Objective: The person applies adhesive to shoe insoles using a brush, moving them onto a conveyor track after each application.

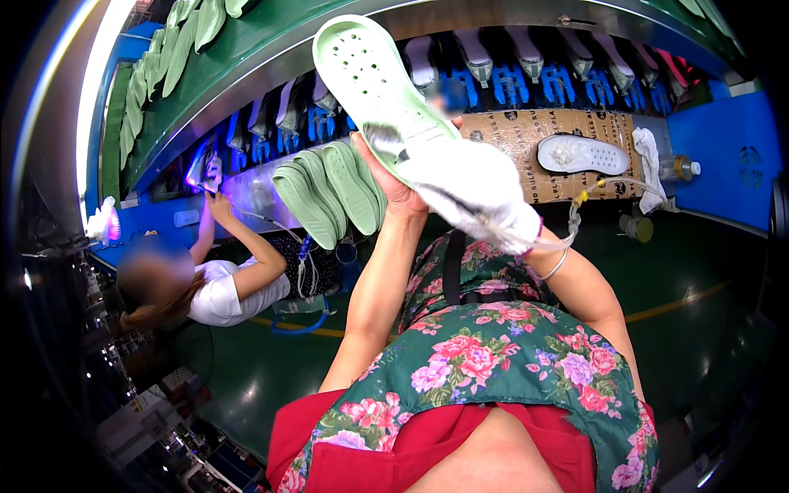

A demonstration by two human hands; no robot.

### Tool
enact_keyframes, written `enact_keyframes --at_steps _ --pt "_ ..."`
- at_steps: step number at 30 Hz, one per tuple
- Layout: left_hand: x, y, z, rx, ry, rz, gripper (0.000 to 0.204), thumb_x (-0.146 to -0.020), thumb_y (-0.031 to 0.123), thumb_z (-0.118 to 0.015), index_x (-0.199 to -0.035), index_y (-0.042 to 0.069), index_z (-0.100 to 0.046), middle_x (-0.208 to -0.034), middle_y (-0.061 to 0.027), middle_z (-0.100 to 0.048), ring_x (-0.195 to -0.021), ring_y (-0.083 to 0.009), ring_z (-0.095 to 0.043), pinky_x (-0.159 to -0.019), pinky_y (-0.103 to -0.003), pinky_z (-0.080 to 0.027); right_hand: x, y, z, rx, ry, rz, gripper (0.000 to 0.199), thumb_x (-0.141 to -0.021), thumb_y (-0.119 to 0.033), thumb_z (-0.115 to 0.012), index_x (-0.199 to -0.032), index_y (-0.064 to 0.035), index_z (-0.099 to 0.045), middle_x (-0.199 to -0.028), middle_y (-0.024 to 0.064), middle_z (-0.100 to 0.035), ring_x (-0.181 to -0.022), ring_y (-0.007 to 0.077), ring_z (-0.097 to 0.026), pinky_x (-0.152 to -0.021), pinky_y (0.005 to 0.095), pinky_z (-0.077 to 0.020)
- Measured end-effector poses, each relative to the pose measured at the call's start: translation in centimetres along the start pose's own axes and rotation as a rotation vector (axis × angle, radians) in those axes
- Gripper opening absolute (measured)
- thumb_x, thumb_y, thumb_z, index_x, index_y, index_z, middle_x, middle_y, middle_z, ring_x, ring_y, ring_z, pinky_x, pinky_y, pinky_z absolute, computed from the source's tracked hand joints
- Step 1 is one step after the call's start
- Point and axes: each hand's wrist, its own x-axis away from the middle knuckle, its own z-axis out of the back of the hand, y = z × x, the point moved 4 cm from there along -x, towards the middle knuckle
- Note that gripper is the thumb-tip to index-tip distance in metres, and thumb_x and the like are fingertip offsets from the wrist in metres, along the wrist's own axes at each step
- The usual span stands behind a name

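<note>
A pale green shoe sole (359, 62) with a cluster of small holes is held up before me, tilted. My left hand (394, 187) grips it from below along its left edge. My right hand (472, 185), in a white glove, is closed at the sole's near end. From its fingers a brush (383, 138) with dark, blurred bristles touches the sole's inner face; most of its handle is hidden by the glove. A clear tube (563, 240) with a yellow fitting runs by my right wrist.
Several green soles (316, 197) stand stacked at left. A white sole (583, 154) lies on cardboard (501, 135), near a white cloth (648, 160) and a bottle (680, 168). Shoes on blue stands (509, 82) line the shelf behind. At left, a co-worker (238, 283) handles a piece under violet light.
</note>
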Motion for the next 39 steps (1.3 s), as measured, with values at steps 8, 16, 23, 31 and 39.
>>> enact_keyframes --at_steps 8,16,23,31,39 --pt "-0.6 1.4 0.2 -0.046 0.008 -0.036 0.094 -0.077 0.078 -0.053 -0.142 0.012 -0.038 -0.132 -0.0209 -0.048 -0.111 -0.0441 -0.051 -0.086 -0.057 -0.050 -0.3 1.5 1.0 -0.194 0.032 -0.120 0.024 -0.080 -0.007 -0.071 -0.104 -0.0071 -0.071 -0.098 0.0072 -0.071 -0.087 0.0228 -0.069 -0.076 0.0336 -0.0544" --pt "-0.5 2.6 0.4 -0.101 -0.097 0.096 0.101 -0.076 0.082 -0.045 -0.147 0.012 -0.030 -0.134 -0.0240 -0.045 -0.110 -0.0470 -0.055 -0.084 -0.059 -0.050 0.9 2.3 0.3 -0.351 -0.055 -0.412 0.025 -0.077 -0.014 -0.075 -0.103 -0.0138 -0.072 -0.095 0.0080 -0.071 -0.085 0.0214 -0.069 -0.076 0.0302 -0.0549" --pt "-1.5 3.3 -0.2 0.014 -0.241 0.267 0.094 -0.075 0.073 -0.059 -0.147 0.020 -0.033 -0.136 -0.0176 -0.039 -0.104 -0.0389 -0.047 -0.087 -0.053 -0.046 1.0 -1.1 -0.2 -0.345 -0.169 -0.055 0.023 -0.077 -0.011 -0.075 -0.099 -0.0099 -0.073 -0.091 0.0067 -0.072 -0.079 0.0233 -0.069 -0.072 0.0325 -0.0545" --pt "-2.7 4.5 -0.5 -0.162 -0.306 0.398 0.103 -0.072 0.080 -0.054 -0.148 0.013 -0.031 -0.131 -0.0221 -0.043 -0.090 -0.0339 -0.048 -0.070 -0.045 -0.042 1.1 -0.8 0.1 -0.238 -0.141 -0.063 0.021 -0.078 -0.006 -0.073 -0.098 -0.0100 -0.072 -0.088 0.0075 -0.070 -0.078 0.0242 -0.069 -0.072 0.0323 -0.0552" --pt "-3.4 4.7 -0.7 -0.203 -0.231 0.436 0.103 -0.072 0.077 -0.056 -0.148 0.011 -0.033 -0.129 -0.0292 -0.045 -0.088 -0.0365 -0.052 -0.070 -0.043 -0.045 0.1 -0.4 2.2 -0.157 -0.010 -0.139 0.019 -0.079 -0.005 -0.072 -0.098 -0.0034 -0.072 -0.098 0.0122 -0.072 -0.084 0.0242 -0.069 -0.075 0.0331 -0.0537"
